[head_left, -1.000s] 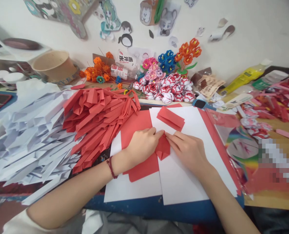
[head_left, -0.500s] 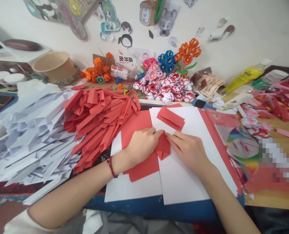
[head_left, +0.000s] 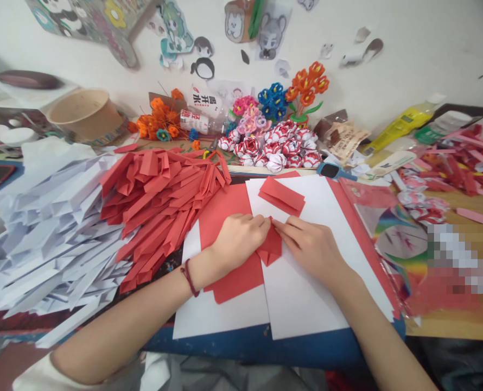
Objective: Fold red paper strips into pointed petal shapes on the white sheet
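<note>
Pinching the upper end of a folded red paper piece [head_left: 269, 251] from both sides, we are keeping our left hand [head_left: 241, 236] and right hand [head_left: 312, 244] closed on it, fingertips nearly meeting. Compared with half a second ago, the whole view is sitting slightly farther left, a shift that we are attributing to the head camera; both hands are staying in the same place relative to the paper. No new crease is showing, so we are judging that the present fold is being pressed rather than altered. Our fingers are hiding the exact contact.

Below the grip, the folded piece is pointing its tapered end toward us and lying over the left margin of a white sheet [head_left: 306, 304]. Just beyond the grip, a second folded red paper [head_left: 281, 196] is resting on the same sheet. Left of the grip, a flat red sheet [head_left: 221, 203] is lying partly under our left hand; past it, a heap of folded red strips [head_left: 160, 201] is adjoining a heap of folded white strips [head_left: 54, 217]. Well beyond the grip, red-and-white paper flowers [head_left: 280, 142] are sitting in a cluster.
</note>
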Available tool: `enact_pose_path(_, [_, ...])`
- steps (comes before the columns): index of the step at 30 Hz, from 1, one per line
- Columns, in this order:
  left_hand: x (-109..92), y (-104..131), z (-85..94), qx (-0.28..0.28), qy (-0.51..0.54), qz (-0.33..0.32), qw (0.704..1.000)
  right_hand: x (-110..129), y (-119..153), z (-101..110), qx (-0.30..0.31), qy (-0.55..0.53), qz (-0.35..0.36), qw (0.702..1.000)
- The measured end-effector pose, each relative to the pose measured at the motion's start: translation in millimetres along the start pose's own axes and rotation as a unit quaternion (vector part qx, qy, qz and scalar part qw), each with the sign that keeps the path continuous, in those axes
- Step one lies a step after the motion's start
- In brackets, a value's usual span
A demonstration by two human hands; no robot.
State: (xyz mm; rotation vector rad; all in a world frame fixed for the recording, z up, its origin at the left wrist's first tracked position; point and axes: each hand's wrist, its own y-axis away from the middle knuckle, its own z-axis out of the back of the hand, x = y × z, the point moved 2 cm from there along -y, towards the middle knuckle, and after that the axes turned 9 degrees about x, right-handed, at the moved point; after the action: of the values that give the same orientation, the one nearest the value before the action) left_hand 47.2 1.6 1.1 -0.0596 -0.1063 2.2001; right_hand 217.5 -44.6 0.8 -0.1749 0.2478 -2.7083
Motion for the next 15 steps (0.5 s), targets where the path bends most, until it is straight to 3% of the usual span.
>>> enact_pose_path(15, [-1.6,-1.4,1.4,0.007,-0.067,-0.039,0.997,-3.5,-0.2,-2.9,0.011,-0.043,-0.027,0.999])
